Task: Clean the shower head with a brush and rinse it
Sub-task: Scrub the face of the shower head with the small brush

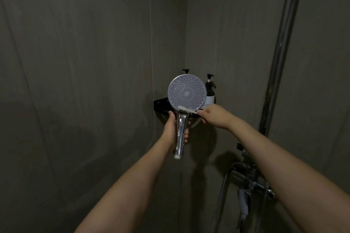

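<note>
A round shower head [187, 92] with a pale dotted face points toward me in the middle of the view. Its chrome handle runs down into my left hand [172, 128], whose fingers wrap round it. My right hand [213, 115] pinches the handle of a small white brush [184, 108]. The brush lies across the lower edge of the shower head's face, bristle end to the left.
Behind the shower head, a black corner shelf [161, 104] carries two dark pump bottles [209, 89]. A chrome riser pipe [282, 47] stands on the right wall, with the mixer tap [248, 181] and a hose below it. Dark tiled walls close in on both sides.
</note>
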{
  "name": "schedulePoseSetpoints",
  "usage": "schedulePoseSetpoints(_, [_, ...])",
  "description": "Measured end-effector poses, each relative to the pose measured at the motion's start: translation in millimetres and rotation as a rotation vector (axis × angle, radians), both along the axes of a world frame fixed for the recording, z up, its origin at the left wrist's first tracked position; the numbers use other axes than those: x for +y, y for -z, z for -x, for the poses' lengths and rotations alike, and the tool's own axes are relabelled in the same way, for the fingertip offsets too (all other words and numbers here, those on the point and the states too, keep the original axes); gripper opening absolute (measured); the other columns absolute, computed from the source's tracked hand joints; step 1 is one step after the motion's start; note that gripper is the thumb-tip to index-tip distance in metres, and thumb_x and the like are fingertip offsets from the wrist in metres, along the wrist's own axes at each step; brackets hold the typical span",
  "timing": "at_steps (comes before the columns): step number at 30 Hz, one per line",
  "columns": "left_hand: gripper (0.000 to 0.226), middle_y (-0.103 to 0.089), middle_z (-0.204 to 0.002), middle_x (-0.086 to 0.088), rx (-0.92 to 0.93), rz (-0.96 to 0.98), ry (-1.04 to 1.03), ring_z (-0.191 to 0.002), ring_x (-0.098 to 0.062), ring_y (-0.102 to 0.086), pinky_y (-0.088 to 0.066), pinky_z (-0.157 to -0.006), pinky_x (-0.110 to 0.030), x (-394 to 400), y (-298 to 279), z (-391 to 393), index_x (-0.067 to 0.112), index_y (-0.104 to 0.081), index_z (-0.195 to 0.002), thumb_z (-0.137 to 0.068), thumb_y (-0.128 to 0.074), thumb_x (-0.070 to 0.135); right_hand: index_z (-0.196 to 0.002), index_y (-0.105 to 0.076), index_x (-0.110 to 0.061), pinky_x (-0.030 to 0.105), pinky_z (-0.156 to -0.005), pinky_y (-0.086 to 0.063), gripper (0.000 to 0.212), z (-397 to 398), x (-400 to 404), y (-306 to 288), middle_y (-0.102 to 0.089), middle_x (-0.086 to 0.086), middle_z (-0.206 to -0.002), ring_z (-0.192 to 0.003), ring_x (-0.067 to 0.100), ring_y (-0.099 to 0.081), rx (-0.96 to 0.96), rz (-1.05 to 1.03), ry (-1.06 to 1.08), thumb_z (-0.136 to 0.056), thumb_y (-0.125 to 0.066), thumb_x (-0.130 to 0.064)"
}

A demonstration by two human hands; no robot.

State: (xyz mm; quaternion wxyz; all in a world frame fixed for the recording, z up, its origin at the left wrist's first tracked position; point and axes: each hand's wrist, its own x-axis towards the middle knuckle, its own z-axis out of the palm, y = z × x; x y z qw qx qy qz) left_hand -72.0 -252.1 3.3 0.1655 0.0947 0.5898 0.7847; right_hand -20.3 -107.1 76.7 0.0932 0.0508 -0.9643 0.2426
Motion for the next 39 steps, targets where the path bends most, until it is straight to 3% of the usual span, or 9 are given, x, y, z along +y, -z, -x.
schedulePoseSetpoints(4, [0.078, -0.053, -0.051, -0.005, -0.007, -0.059, -0.001, -0.036, -0.011, -0.048, -0.039, -0.046, -0.02, 2.7, -8.3, 0.3, 0.007, -0.059, -0.083, -0.091, -0.005, 0.064, -0.059, -0.052, -0.016, 0.009, -0.041, -0.036, 0.041, -13.4, -5.7, 4.1, -0.051, -0.007, -0.037, -0.037, 0.002, -0.047, -0.387, -0.337, -0.079, -0.095, -0.047, -0.034])
schedulePoseSetpoints(6, [0.081, -0.053, -0.044, -0.003, 0.003, -0.072, 0.012, -0.035, -0.011, -0.048, -0.04, -0.043, -0.019, 3.5, -13.6, 1.4, 0.005, -0.058, -0.084, -0.091, -0.003, 0.063, -0.056, -0.055, -0.017, 0.009, -0.041, -0.035, 0.045, -14.5, -0.4, 4.4, -0.047, -0.011, -0.03, -0.031, 0.001, -0.044, -0.409, -0.329, -0.122, -0.096, -0.045, -0.037])
schedulePoseSetpoints(10, [0.08, -0.056, -0.045, -0.003, 0.035, -0.031, 0.0, -0.037, -0.012, -0.05, -0.041, -0.048, -0.022, 1.2, -17.6, 0.6, 0.007, -0.06, -0.083, -0.092, -0.003, 0.062, -0.051, -0.055, -0.021, 0.026, -0.06, -0.035, 0.046, 0.0, 14.1, 4.0, -0.046, -0.002, -0.05, -0.05, 0.013, -0.042, -0.045, -0.028, -0.073, -0.094, -0.048, -0.036])
schedulePoseSetpoints(14, [0.08, -0.054, -0.047, -0.004, 0.028, -0.034, 0.026, -0.038, -0.012, -0.05, -0.039, -0.051, -0.024, -0.3, -12.0, -2.0, 0.007, -0.059, -0.084, -0.092, -0.002, 0.063, -0.056, -0.051, -0.019, 0.028, -0.058, -0.035, 0.042, 0.9, 11.0, 2.6, -0.05, 0.004, -0.06, -0.06, 0.019, -0.049, 0.233, -0.073, 0.037, -0.096, -0.045, -0.033])
schedulePoseSetpoints(19, [0.08, -0.054, -0.053, -0.004, -0.003, -0.131, -0.014, -0.044, -0.013, -0.052, -0.042, -0.052, -0.024, 0.8, -13.7, -0.4, 0.006, -0.061, -0.089, -0.091, -0.006, 0.066, -0.058, -0.056, -0.018, 0.007, -0.036, -0.033, 0.042, -16.0, -6.8, 10.5, -0.047, -0.007, -0.038, -0.029, 0.0, -0.04, -0.471, -0.359, -0.118, -0.094, -0.048, -0.037])
schedulePoseSetpoints(24, [0.079, -0.053, -0.051, -0.005, -0.001, -0.148, -0.036, -0.042, -0.014, -0.05, -0.041, -0.048, -0.022, 1.0, -19.9, 0.5, 0.005, -0.059, -0.084, -0.092, -0.007, 0.064, -0.054, -0.051, -0.021, 0.027, -0.057, -0.035, 0.044, -7.0, 2.1, -0.5, -0.046, -0.001, -0.054, -0.051, 0.011, -0.043, -0.137, -0.153, -0.071, -0.095, -0.045, -0.036])
schedulePoseSetpoints(28, [0.081, -0.054, -0.054, -0.006, 0.011, -0.138, -0.006, -0.043, -0.015, -0.05, -0.042, -0.045, -0.02, 1.5, -18.3, -1.7, 0.004, -0.059, -0.093, -0.09, -0.006, 0.066, -0.069, -0.059, -0.013, 0.03, -0.063, -0.039, 0.04, 2.2, 5.9, -3.7, -0.052, 0.005, -0.066, -0.067, 0.023, -0.053, 0.16, -0.087, 0.062, -0.097, -0.04, -0.034])
schedulePoseSetpoints(33, [0.076, -0.05, -0.06, -0.004, 0.001, -0.111, -0.056, -0.054, -0.015, -0.046, -0.04, -0.057, -0.027, 0.9, -21.8, 0.7, 0.009, -0.06, -0.089, -0.092, -0.008, 0.064, -0.058, -0.056, -0.019, 0.022, -0.054, -0.034, 0.042, -16.9, -2.1, 7.1, -0.048, -0.003, -0.056, -0.051, 0.01, -0.04, -0.473, -0.349, -0.116, -0.094, -0.046, -0.039])
schedulePoseSetpoints(39, [0.066, -0.049, -0.058, -0.003, 0.018, -0.086, -0.114, -0.052, -0.014, -0.044, -0.04, -0.056, -0.026, 1.2, -20.1, 1.1, 0.009, -0.058, -0.088, -0.096, -0.013, 0.058, -0.058, -0.055, -0.021, 0.022, -0.058, -0.035, 0.041, -12.6, -2.7, 10.6, -0.049, -0.004, -0.06, -0.056, 0.008, -0.043, -0.376, -0.37, -0.151, -0.094, -0.048, -0.038])
